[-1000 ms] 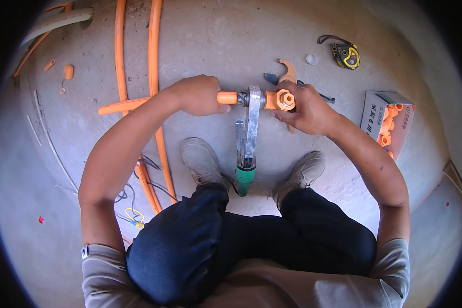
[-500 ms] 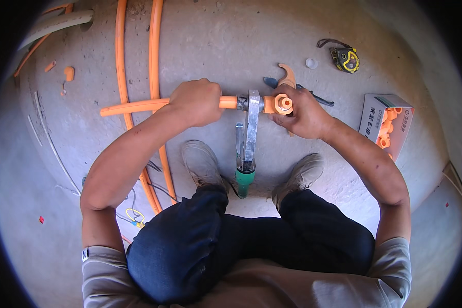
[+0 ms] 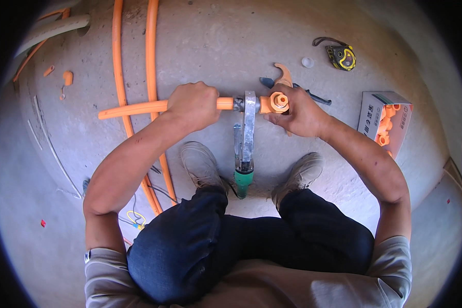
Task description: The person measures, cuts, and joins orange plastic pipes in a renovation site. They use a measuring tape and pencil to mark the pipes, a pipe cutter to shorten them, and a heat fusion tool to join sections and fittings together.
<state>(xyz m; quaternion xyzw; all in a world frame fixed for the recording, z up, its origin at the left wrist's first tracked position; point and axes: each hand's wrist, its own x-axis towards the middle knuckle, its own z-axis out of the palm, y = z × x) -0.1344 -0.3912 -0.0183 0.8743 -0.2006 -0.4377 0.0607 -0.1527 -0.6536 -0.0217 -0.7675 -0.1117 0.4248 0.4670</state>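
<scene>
My left hand [image 3: 195, 106] is closed round a short orange plastic pipe [image 3: 133, 109], whose free end sticks out to the left. My right hand [image 3: 302, 112] grips an orange pipe fitting [image 3: 279, 102] with a hexagonal threaded socket facing up. Between the hands stands a pipe welding tool [image 3: 249, 128] with a flat metal heating plate and a green handle [image 3: 244, 178]. The pipe's right end meets the dark die on the plate's left side. On the opposite side the fitting sits at the plate; how deep each goes is hidden.
Pipe cutters [image 3: 284, 76] lie partly hidden beyond my right hand. A tape measure [image 3: 341, 56] and a small white cap [image 3: 307, 62] lie farther off. At right is a carton [image 3: 367, 115] of orange fittings. Long orange pipes [image 3: 151, 51] and cables [image 3: 161, 191] run along the left.
Both hands keep their holds on the pipe and the fitting. The whole view has shifted slightly, and the pipe, tool and fitting appear a little farther left. Nothing has been let go.
</scene>
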